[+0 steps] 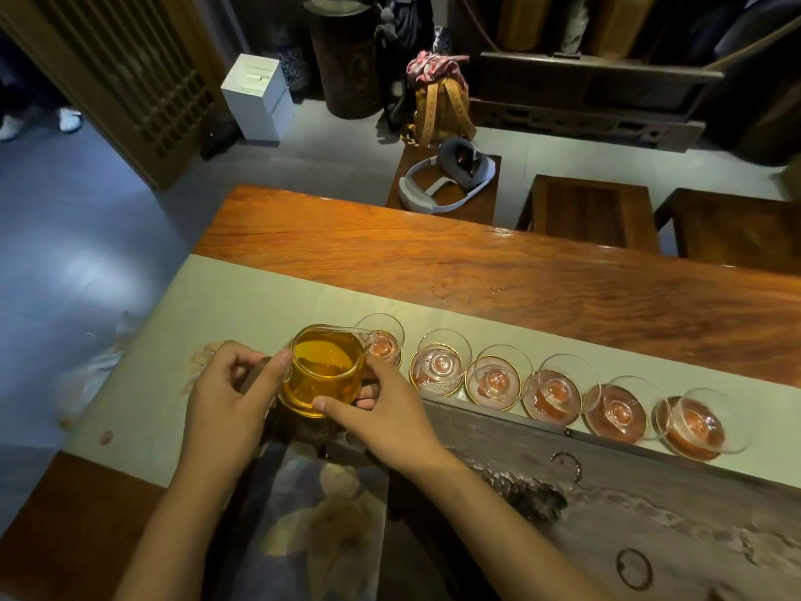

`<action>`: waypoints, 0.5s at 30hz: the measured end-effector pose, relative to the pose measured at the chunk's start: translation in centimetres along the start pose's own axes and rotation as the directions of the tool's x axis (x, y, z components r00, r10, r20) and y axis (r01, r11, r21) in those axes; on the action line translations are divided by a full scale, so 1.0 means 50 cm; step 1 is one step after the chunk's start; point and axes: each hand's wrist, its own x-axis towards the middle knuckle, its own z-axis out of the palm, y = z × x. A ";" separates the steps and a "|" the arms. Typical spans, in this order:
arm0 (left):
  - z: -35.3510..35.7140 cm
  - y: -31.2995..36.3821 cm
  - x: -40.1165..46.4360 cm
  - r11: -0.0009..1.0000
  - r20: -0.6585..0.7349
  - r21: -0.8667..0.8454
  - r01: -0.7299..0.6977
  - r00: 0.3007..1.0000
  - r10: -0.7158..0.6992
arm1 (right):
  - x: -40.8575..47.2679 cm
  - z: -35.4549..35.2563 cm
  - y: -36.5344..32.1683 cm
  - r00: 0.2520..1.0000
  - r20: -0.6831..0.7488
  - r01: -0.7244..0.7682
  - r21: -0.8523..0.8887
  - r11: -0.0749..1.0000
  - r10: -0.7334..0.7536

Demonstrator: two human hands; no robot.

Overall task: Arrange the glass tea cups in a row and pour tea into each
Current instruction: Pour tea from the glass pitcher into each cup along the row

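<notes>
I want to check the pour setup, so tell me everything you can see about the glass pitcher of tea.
The glass pitcher is clear, round and roughly two-thirds full of amber tea. Its spout points at the leftmost cup in the row. It is held roughly upright above the pale runner, the left hand at its handle side, the right hand steadying its base.

No readable text, labels, brand names, numbers or signs appear anywhere in this view; the surfaces of the objects and furniture carry no lettering that can be made out.
</notes>
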 end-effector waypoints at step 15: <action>0.006 0.013 0.012 0.999 -0.011 0.039 -0.013 1.000 0.013 | 0.010 0.002 0.003 0.998 0.020 -0.058 0.041 0.997 0.057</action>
